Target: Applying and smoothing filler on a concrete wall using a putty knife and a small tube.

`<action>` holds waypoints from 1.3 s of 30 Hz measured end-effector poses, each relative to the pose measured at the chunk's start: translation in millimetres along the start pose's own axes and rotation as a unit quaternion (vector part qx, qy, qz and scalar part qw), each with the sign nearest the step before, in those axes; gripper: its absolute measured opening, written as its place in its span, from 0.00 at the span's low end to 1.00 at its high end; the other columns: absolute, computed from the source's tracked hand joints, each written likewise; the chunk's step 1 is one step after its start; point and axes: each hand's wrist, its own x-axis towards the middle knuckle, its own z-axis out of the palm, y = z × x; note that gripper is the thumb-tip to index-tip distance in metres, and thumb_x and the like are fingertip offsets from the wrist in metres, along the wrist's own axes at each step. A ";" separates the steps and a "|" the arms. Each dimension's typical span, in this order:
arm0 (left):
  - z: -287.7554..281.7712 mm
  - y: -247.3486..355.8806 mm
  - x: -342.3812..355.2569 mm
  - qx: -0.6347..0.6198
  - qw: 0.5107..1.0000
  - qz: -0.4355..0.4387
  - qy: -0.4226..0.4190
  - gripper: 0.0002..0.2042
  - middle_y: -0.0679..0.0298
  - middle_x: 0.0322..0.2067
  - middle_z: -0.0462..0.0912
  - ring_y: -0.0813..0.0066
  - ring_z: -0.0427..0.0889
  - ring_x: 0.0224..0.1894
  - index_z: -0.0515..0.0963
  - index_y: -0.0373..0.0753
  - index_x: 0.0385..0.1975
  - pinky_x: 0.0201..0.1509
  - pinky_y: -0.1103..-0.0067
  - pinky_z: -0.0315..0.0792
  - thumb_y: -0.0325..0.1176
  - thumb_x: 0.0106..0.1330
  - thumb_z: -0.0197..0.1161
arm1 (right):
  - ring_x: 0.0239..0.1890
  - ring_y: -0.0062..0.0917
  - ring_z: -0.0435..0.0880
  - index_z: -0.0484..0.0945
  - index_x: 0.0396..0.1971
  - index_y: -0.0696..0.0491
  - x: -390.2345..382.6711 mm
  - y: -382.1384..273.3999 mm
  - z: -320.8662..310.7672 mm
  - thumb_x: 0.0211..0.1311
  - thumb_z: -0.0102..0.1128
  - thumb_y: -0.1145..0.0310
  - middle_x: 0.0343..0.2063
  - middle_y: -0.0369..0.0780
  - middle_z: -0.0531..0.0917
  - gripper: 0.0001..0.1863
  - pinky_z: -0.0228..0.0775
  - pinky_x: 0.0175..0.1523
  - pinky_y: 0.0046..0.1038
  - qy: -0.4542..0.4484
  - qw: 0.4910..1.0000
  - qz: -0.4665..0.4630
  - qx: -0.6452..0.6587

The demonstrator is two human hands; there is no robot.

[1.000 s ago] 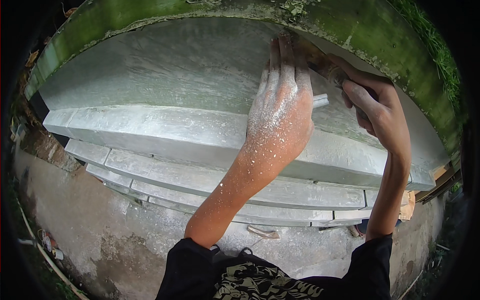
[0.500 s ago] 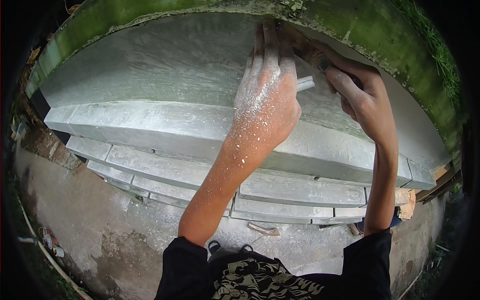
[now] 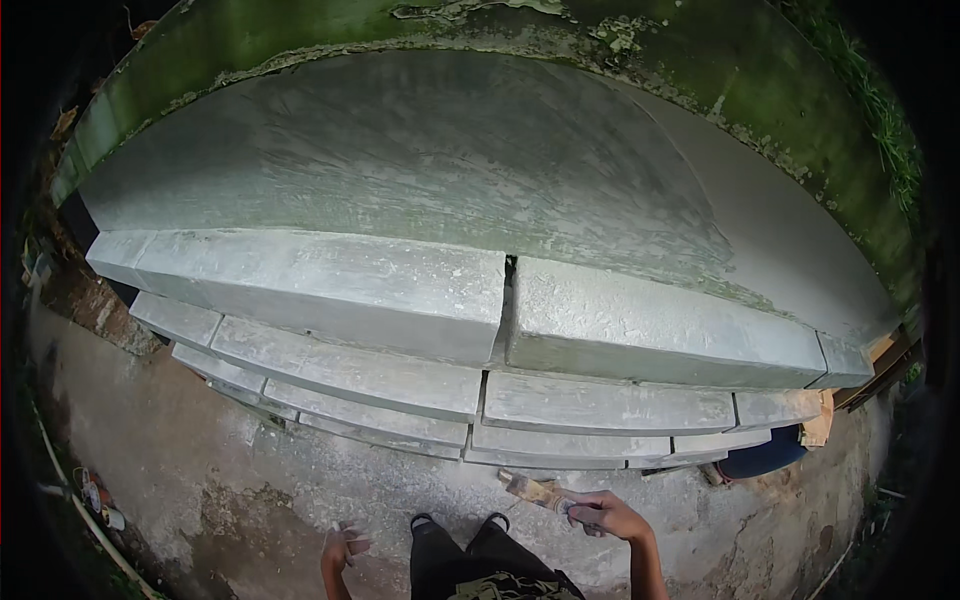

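Below the slab stack: both hands are hanging low at the bottom edge of the view, near the person's dark trousers, well apart from the stone.
Right hand: it is curling closed around the handle of a brush-like tool, whose wooden end is pointing up-left toward the lowest slabs.
Left hand: it is holding nothing, dusted pale; whether the fingers are spreading or curling I cannot tell.
Top slab: it is lying flat with a grey, streaked face, backing onto a mossy green wall.
Front gap: a dark joint is splitting the upper edge course, and one piece could be shifting if leaned on.
Stacked courses: they are stepping outward unevenly, so a nudge with a knee could be dislodging a thin strip, in my judgement.
Ground: rough concrete is carrying dust and rubble, risking a slip.
Blue object: it is sitting under the right end of the stack, partly hidden.
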 end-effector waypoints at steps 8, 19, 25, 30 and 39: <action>-51.2 -142.7 49.6 0.488 0.830 0.210 -0.170 0.09 0.50 0.37 0.79 0.53 0.82 0.36 0.74 0.38 0.36 0.41 0.59 0.77 0.30 0.56 0.56 | 0.27 0.36 0.83 0.71 0.69 0.52 34.8 179.9 80.0 0.62 0.63 0.64 0.29 0.43 0.85 0.33 0.76 0.34 0.34 0.205 0.953 0.119 -0.190; 82.0 111.5 56.6 0.598 0.754 0.181 -0.201 0.16 0.41 0.42 0.85 0.38 0.82 0.49 0.81 0.35 0.45 0.53 0.56 0.75 0.39 0.67 0.57 | 0.23 0.15 0.73 0.64 0.73 0.55 49.3 -103.9 172.4 0.73 0.56 0.66 0.32 0.38 0.84 0.31 0.69 0.31 0.21 0.206 0.941 -0.249 0.104; 235.7 333.1 -108.8 0.374 0.762 0.500 -0.175 0.16 0.52 0.37 0.83 0.53 0.83 0.35 0.79 0.35 0.54 0.43 0.68 0.77 0.22 0.67 0.57 | 0.21 0.10 0.70 0.53 0.76 0.62 34.9 -242.1 144.1 0.75 0.49 0.70 0.35 0.38 0.81 0.33 0.63 0.24 0.15 0.318 0.794 -0.500 0.138; 316.0 420.3 -163.7 0.260 0.639 0.720 -0.083 0.17 0.50 0.42 0.82 0.56 0.85 0.41 0.77 0.31 0.57 0.45 0.68 0.79 0.20 0.70 0.55 | 0.22 0.12 0.73 0.56 0.75 0.61 55.1 -306.4 108.1 0.74 0.49 0.69 0.34 0.38 0.79 0.33 0.65 0.20 0.16 0.361 0.749 -0.550 0.079; 412.7 492.3 -132.0 0.302 0.531 0.791 0.033 0.25 0.45 0.68 0.69 0.40 0.69 0.69 0.69 0.32 0.67 0.70 0.60 0.66 0.24 0.69 0.54 | 0.48 0.31 0.84 0.63 0.71 0.65 93.3 -326.2 85.4 0.68 0.47 0.75 0.51 0.58 0.83 0.31 0.72 0.56 0.29 0.412 0.650 -0.637 -0.039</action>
